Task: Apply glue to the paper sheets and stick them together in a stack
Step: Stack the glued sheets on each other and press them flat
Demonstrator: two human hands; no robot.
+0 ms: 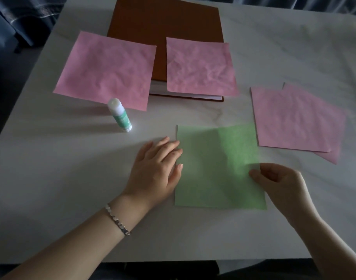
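Observation:
A green paper sheet (217, 168) lies flat on the white table near the front. My left hand (157, 168) rests palm down with its fingertips on the sheet's left edge. My right hand (278, 182) pinches the sheet's right edge between thumb and fingers. A capped glue stick (120, 115) with a green label stands upright to the left of the sheet. One pink sheet (106, 69) lies at the back left, a second pink sheet (200, 67) at the back middle, and two overlapping pink sheets (296, 118) lie at the right.
A brown closed book (161, 23) lies at the back under the inner edges of the two rear pink sheets. The marble-patterned table (52, 178) ends at a front edge near my forearms. Dark fabric is visible beyond the left corner.

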